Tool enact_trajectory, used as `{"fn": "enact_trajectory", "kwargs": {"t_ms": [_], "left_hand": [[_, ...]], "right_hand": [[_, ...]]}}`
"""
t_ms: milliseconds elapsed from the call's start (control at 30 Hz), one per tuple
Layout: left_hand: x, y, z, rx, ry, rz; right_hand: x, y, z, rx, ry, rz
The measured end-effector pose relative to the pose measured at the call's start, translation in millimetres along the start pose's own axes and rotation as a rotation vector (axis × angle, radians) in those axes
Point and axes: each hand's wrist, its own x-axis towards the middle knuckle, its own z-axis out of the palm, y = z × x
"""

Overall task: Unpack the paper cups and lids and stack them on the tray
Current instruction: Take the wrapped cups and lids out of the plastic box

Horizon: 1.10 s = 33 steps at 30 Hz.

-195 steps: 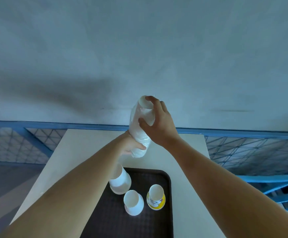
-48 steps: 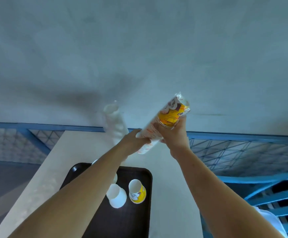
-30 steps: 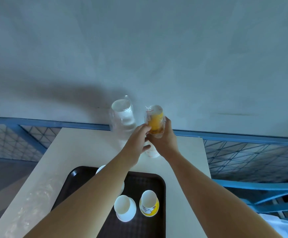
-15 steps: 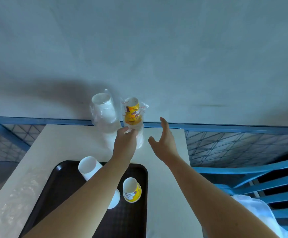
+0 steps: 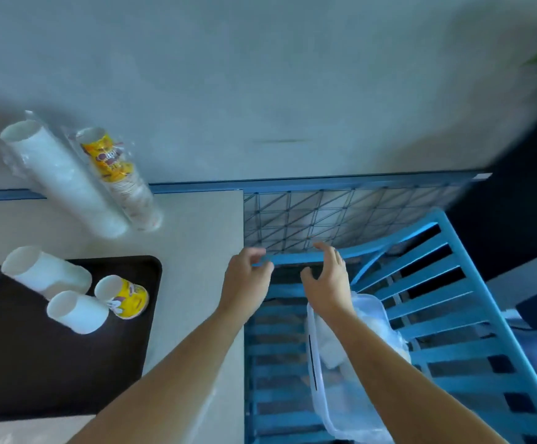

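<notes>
Both hands have been drawn away from the wrapped cups and carried to the right, past the table [image 5: 196,251] edge, so that they are now held over a blue slatted chair [image 5: 437,315]. Nothing is held in the left hand [image 5: 248,280], whose fingers are loosely curled, and nothing in the right hand [image 5: 328,280], whose fingers are spread and relaxed; the two are kept apart, side by side. The yellow sleeve of cups [image 5: 120,181] has been left standing at the far edge of the table, tilted against the wall [image 5: 260,75] and just beside the white sleeve of cups [image 5: 65,181]; both are found at about ten o'clock from the left hand, well apart from it. At about eight o'clock from that hand the dark tray [image 5: 68,363] is seen, with two stacks of white cups [image 5: 43,274] and one yellow cup [image 5: 123,296] set on it close together. A clear plastic bag [image 5: 350,379] is lying on the chair at about six o'clock from the right hand, partly covered by the right forearm; its pale contents cannot be made out.
</notes>
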Motion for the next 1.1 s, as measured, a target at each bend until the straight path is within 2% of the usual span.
{"fn": "enact_trajectory", "kwargs": {"t_ms": [200, 367, 500, 700, 900, 1100], "left_hand": [[-44, -7, 113, 0.099, -0.126, -0.07], [-73, -20, 180, 0.245, -0.258, -0.123], [-84, -41, 217, 0.346, -0.385, -0.129], [-89, -73, 258, 0.418, -0.497, -0.185], [-99, -101, 280, 0.418, -0.537, -0.236], [-101, -113, 284, 0.406, -0.553, -0.269]], "right_hand": [[-31, 118, -78, -0.14, -0.035, 0.122], [-66, 194, -114, -0.363, -0.056, 0.205], [-81, 233, -118, -0.398, -0.182, 0.255], [-96, 272, -99, -0.36, -0.324, 0.222], [-94, 281, -89, -0.245, -0.239, 0.237], [-109, 265, -117, -0.22, -0.189, 0.247]]}}
